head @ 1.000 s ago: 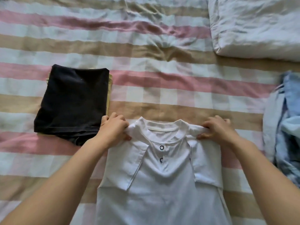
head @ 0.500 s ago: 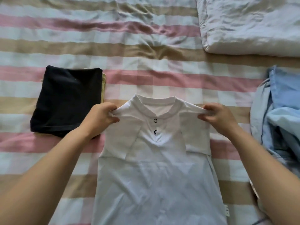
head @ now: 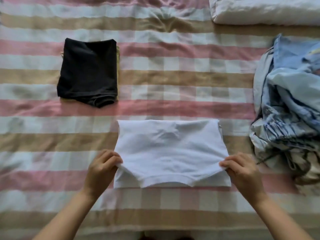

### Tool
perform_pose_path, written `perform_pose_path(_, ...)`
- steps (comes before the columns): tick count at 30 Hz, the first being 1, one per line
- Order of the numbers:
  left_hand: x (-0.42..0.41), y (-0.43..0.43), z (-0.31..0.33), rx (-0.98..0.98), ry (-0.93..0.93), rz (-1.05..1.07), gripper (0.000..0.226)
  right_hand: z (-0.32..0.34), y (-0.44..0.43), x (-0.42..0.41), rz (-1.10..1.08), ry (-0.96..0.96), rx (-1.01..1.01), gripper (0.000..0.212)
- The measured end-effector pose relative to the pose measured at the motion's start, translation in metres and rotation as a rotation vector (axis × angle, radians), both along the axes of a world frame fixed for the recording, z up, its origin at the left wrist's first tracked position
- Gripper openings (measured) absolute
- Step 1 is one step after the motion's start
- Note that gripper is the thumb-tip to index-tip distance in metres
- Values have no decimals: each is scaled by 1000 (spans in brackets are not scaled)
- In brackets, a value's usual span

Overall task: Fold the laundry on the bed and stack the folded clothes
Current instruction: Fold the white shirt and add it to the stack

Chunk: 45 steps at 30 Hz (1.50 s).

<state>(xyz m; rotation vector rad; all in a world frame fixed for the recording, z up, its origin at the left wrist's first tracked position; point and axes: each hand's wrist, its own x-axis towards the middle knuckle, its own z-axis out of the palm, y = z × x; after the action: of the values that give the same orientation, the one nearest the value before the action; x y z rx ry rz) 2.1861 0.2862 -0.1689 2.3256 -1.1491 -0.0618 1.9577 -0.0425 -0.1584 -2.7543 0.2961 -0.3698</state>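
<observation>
Seen from the head camera, looking down onto a bed (head: pixel 164 78) covered in a sheet of pink, tan and pale checked stripes. A white shirt (head: pixel 170 153) lies flat near the middle of the bed, folded over into a wide rectangle, its smooth back side up and a hemmed edge curving along the near side. The left hand (head: pixel 102 170) pinches the shirt's near left corner and the right hand (head: pixel 242 170) pinches the near right corner, fingers closed on the fabric. Farther away and to the left, well apart from the shirt, a folded black garment (head: pixel 88 71) rests on another folded piece, of which only a thin yellowish edge shows. At the right edge a rumpled heap of blue and pale clothes (head: pixel 290 104) is cut off by the frame. A white pillow (head: pixel 265 10) at the top right is also partly cut off. The picture is slightly blurred.
</observation>
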Motion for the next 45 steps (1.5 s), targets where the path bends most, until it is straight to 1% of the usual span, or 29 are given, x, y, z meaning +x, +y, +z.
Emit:
perform_pose_path(5,-46,29,-32,97,79,59,21,-34,25,-43,-37,110,-60,22)
perform_pose_path(7,-52,32,-36,116,106,81,19,-41,30,-51,-69,160,-54,8)
perform_pose_path(9,-56,31,-37,102,152,103,16,-44,34,-55,-94,209,25,22)
perform_pose_path(10,-58,29,-38,86,201,151,19,-44,35,-55,-138,219,85,25)
perform_pose_path(11,-63,28,-38,59,284,236,28,-43,39,-54,-216,213,160,28)
perform_pose_path(12,-67,26,-37,15,396,366,36,-42,44,-52,-339,208,251,33)
perform_pose_path(13,-71,24,-35,-35,525,527,38,-42,49,-50,-476,203,354,36)
perform_pose_path(15,-76,17,-33,-122,760,807,26,-44,56,-43,-715,205,539,32)
perform_pose_path(17,-77,11,-33,-117,833,911,15,-46,61,-36,-848,252,663,33)
perform_pose_path(18,-77,10,-34,-98,848,926,17,-46,62,-33,-888,261,705,31)
perform_pose_path(20,-76,8,-34,-94,854,966,20,-44,61,-28,-954,193,751,22)
perform_pose_path(22,-76,9,-33,-188,851,1034,17,-42,59,-28,-998,102,745,19)
perform_pose_path(24,-77,9,-30,-294,856,1094,24,-42,59,-31,-1018,91,740,18)
perform_pose_path(25,-78,7,-28,-281,864,1084,25,-43,60,-32,-1029,106,756,18)
perform_pose_path(28,-80,0,-28,-30,810,965,25,-46,64,-34,-1062,146,803,18)
perform_pose_path(30,-80,1,-29,0,781,942,28,-47,66,-35,-1089,152,784,16)
perform_pose_path(32,-81,-1,-25,11,772,983,31,-46,68,-35,-1136,159,757,14)
perform_pose_path(33,-83,-4,-24,57,689,1001,36,-44,70,-33,-1157,162,717,15)
perform_pose_path(34,-85,-10,-21,101,537,974,42,-42,72,-29,-1153,147,627,19)
perform_pose_path(35,-88,-19,-18,89,368,881,46,-40,77,-23,-1089,104,497,23)
perform_pose_path(36,-91,-34,-16,33,231,711,48,-39,82,-13,-957,50,361,27)
perform_pose_path(37,-95,-53,-14,-13,150,503,49,-38,89,-2,-783,24,251,31)
perform_pose_path(38,-99,-74,-14,-6,101,299,49,-40,96,11,-596,54,173,37)
perform_pose_path(39,-103,-94,-18,60,61,135,49,-43,101,24,-424,142,147,44)
perform_pose_path(40,-105,-111,-20,164,61,26,49,-49,104,37,-295,241,147,50)
perform_pose_path(41,-102,-126,-26,269,66,-31,49,-58,100,49,-222,329,144,54)
perform_pose_path(42,-97,-136,-35,377,76,-53,51,-70,92,57,-205,409,114,57)
perform_pose_path(44,-77,-142,-60,556,94,-57,60,-89,65,63,-252,514,3,60)
perform_pose_path(45,-67,-136,-72,603,76,-45,64,-94,52,62,-290,537,-44,62)
